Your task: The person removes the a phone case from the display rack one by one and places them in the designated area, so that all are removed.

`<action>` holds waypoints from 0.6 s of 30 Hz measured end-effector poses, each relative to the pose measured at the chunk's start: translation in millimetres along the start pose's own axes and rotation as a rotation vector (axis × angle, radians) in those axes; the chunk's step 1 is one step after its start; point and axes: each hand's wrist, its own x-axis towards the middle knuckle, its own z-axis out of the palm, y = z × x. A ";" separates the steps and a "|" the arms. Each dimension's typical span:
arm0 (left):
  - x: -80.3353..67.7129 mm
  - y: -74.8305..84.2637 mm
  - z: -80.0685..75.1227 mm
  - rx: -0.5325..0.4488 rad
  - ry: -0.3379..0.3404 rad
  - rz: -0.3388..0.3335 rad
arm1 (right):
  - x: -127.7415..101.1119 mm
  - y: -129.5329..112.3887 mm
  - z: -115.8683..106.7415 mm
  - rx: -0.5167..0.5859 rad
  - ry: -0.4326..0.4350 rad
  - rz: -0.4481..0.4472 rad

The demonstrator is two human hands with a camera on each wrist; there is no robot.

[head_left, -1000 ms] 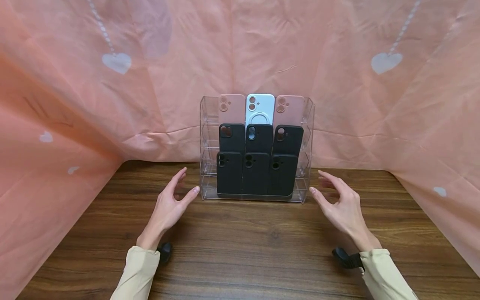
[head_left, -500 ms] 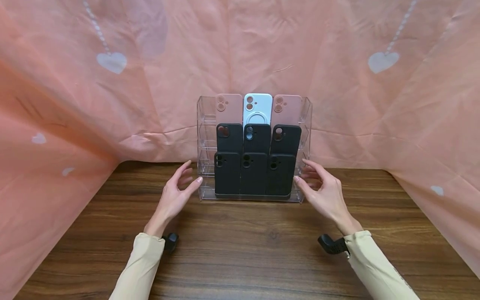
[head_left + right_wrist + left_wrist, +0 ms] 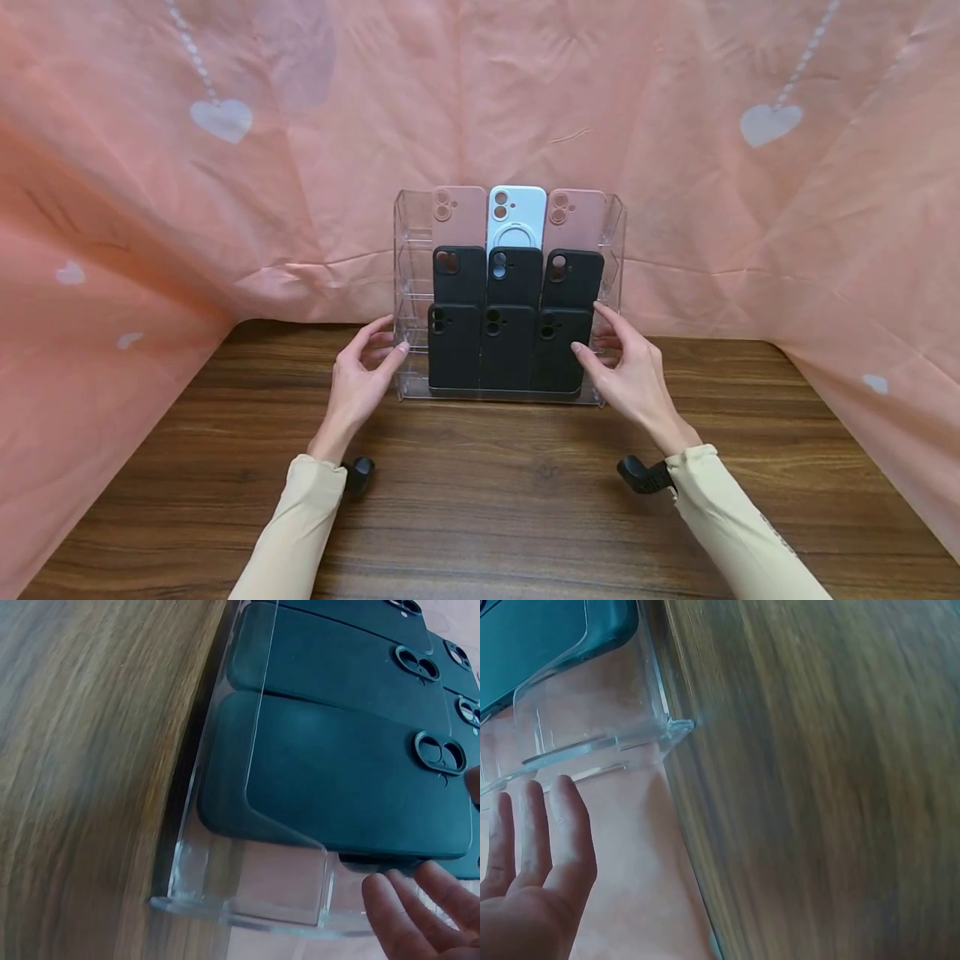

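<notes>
Left of centre in the head view, the left hand (image 3: 358, 379) is resting against the left side of a clear plastic rack (image 3: 407, 250), its fingers relaxed and apart with nothing clamped in its grip. The rack is standing at the back of the wooden table (image 3: 480, 500) in the middle of the frame, holding black phone cases (image 3: 510, 346) below pink and white ones. Right of centre, the right hand (image 3: 630, 375) is touching the rack's right side, fingers spread, thumb on the rightmost black case.
</notes>
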 end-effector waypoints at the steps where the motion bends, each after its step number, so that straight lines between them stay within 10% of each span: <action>1: 0.7 -0.8 1.2 -0.006 0.009 0.001 | 1.1 -0.3 1.1 -0.006 0.001 -0.004; 18: 8.2 -3.9 7.2 -0.050 0.098 0.041 | 1.6 1.2 12.8 -0.017 0.034 -0.018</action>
